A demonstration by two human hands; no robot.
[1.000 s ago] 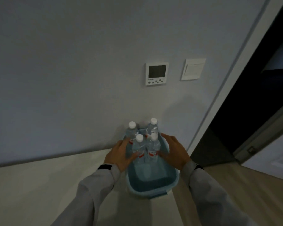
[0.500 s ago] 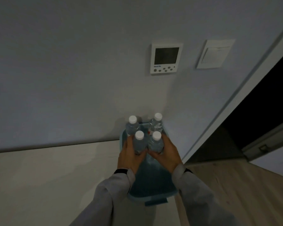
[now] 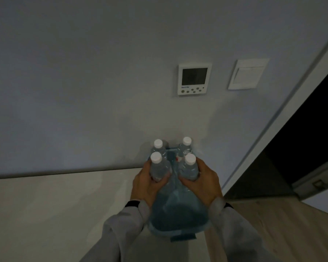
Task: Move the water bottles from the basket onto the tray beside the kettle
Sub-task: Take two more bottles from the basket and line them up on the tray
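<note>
A light blue plastic basket point(image 3: 178, 220) stands on a pale counter against the wall. Several clear water bottles with white caps stand at its far end. My left hand point(image 3: 146, 184) is wrapped around the near left bottle point(image 3: 156, 167). My right hand point(image 3: 203, 184) is wrapped around the near right bottle point(image 3: 189, 168). Both held bottles are raised a little above the two rear bottles point(image 3: 185, 147), which stay in the basket. No tray or kettle is in view.
The pale counter point(image 3: 55, 205) stretches left of the basket. On the grey wall hang a thermostat panel point(image 3: 194, 79) and a light switch point(image 3: 247, 73). A dark doorway point(image 3: 301, 148) opens at right, with wooden floor point(image 3: 282, 224) below.
Both hands have closed in from the basket's sides onto the two near bottles and begun lifting them apart. The camera has moved closer to the wall.
</note>
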